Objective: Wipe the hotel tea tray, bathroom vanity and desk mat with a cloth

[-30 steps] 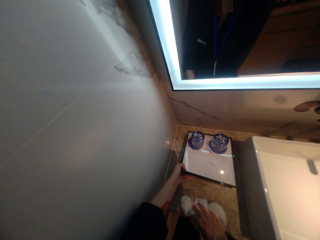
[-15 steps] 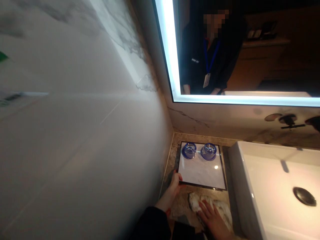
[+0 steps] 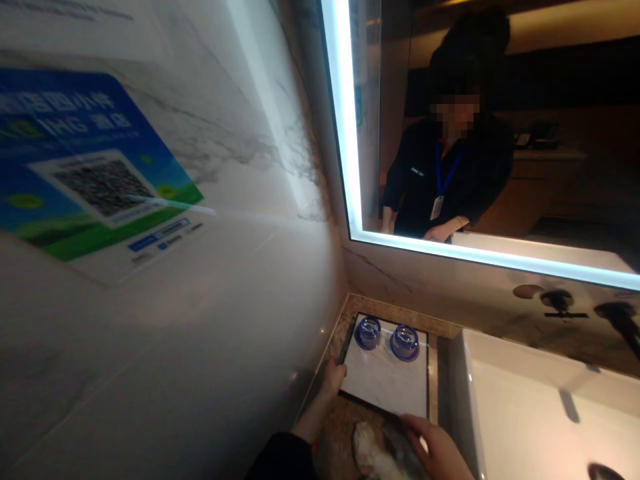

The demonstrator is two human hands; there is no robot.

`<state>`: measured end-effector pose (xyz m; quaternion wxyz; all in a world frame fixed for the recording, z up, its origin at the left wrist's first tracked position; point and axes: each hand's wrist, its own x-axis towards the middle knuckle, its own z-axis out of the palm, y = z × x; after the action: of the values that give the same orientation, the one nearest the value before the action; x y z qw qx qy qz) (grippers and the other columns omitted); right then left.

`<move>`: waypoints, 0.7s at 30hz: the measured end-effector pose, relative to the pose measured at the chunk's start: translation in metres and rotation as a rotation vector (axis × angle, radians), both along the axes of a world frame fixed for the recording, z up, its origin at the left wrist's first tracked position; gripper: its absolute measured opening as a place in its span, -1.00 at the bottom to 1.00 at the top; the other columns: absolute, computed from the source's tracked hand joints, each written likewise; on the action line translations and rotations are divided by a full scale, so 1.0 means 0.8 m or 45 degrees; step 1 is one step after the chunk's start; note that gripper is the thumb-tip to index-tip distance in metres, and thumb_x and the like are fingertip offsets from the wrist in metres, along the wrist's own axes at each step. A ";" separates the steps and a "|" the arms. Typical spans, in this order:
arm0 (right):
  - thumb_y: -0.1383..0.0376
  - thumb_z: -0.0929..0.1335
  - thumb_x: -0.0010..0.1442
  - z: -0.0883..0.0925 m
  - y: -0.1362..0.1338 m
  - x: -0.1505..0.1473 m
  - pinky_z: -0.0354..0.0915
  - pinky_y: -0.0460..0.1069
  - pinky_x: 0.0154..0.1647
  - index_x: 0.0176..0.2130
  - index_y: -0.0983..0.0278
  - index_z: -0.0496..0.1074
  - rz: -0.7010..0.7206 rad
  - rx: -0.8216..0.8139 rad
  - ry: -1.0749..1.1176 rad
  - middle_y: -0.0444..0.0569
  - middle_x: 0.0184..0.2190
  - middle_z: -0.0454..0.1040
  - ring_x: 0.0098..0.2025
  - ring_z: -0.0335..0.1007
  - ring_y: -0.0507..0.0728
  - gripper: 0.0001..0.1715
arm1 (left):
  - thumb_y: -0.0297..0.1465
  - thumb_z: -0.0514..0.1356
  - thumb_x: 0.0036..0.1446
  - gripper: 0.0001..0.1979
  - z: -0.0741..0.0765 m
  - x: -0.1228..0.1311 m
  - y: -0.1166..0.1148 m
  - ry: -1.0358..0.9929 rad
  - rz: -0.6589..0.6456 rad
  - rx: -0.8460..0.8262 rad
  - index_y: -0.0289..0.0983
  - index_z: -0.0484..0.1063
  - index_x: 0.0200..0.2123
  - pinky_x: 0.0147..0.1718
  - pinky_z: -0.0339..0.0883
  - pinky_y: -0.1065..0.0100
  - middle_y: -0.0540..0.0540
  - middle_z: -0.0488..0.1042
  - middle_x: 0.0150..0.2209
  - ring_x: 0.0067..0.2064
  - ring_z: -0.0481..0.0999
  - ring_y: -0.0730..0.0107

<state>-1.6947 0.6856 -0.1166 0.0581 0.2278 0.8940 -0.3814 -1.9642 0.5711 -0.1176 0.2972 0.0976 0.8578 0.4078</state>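
Observation:
A white marble-look tray with a dark rim lies on the counter in the corner. Two clear glasses stand upside down on blue coasters at its far side: the left glass and the right glass. My left hand is closed round the tray's left edge near the front corner. At the tray's front edge, toward the right, the fingers of my right hand are curled on the rim. A crumpled whitish cloth lies on the counter in front of the tray, beside my right hand.
A white basin stands right of the tray, with a dark wall tap above. Behind is a lit mirror reflecting a person in dark clothes. A marble wall with a QR-code sign rises close on the left.
My right hand has left the cloth and moved up to the tray's front edge. The left hand sits slightly higher along the tray's side. The view has tilted up, bringing in the sign.

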 end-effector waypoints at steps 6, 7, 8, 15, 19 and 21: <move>0.45 0.18 0.21 0.078 0.093 -0.106 0.21 0.11 0.27 0.34 0.26 0.17 -0.154 0.495 -0.050 0.20 0.32 0.19 0.32 0.17 0.26 -0.28 | -0.52 0.23 -0.01 -0.21 0.086 -0.012 0.068 0.536 -0.564 -0.172 -0.24 0.13 0.33 0.35 -0.04 0.11 -0.26 0.12 0.36 0.39 0.08 0.08; 0.48 0.22 0.17 0.087 0.099 -0.128 0.21 0.14 0.26 0.38 0.19 0.07 -0.144 0.565 -0.110 0.21 0.37 0.07 0.36 0.09 0.31 -0.17 | -0.52 0.28 -0.05 -0.14 0.100 -0.016 0.081 0.596 -0.708 -0.202 -0.17 0.12 0.34 0.35 -0.05 0.03 -0.24 0.07 0.39 0.40 0.03 0.00; 0.52 0.25 0.12 0.095 0.103 -0.147 0.22 0.16 0.24 0.39 0.12 0.02 -0.129 0.606 -0.176 0.22 0.39 0.01 0.37 0.05 0.36 -0.08 | -0.54 0.31 -0.10 -0.11 0.112 -0.020 0.093 0.636 -0.853 -0.238 -0.12 0.14 0.34 0.33 0.00 -0.04 -0.24 0.06 0.39 0.39 0.04 -0.09; 0.58 0.26 0.05 0.105 0.119 -0.182 0.23 0.10 0.19 0.24 0.14 0.33 -0.081 0.601 -0.328 0.21 0.25 0.27 0.23 0.27 0.34 -0.19 | -0.57 0.36 -0.16 -0.35 0.139 -0.058 0.132 0.759 -1.378 -0.479 -0.29 0.44 0.10 0.03 0.42 -0.02 -0.35 0.44 0.06 0.04 0.50 -0.22; 0.55 0.25 0.09 0.109 0.128 -0.172 0.27 0.13 0.12 0.28 0.20 0.28 -0.157 0.616 -0.379 0.30 0.28 0.20 0.24 0.21 0.41 -0.21 | -0.51 0.34 -0.08 -0.35 0.136 -0.063 0.131 0.806 -1.368 -0.515 -0.32 0.39 0.15 0.01 0.43 0.01 -0.38 0.42 0.06 0.04 0.49 -0.19; 0.54 0.26 0.10 0.110 0.128 -0.171 0.27 0.12 0.09 0.27 0.20 0.29 -0.168 0.618 -0.385 0.29 0.27 0.21 0.22 0.23 0.40 -0.23 | -0.53 0.30 -0.06 -0.40 0.135 -0.061 0.131 0.824 -1.348 -0.526 -0.34 0.40 0.13 0.00 0.43 0.00 -0.41 0.42 0.05 0.03 0.50 -0.20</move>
<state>-1.8317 0.7880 -0.0283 0.1096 0.3469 0.9236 -0.1209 -2.0130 0.6758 -0.0095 0.1973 0.5656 0.8005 -0.0171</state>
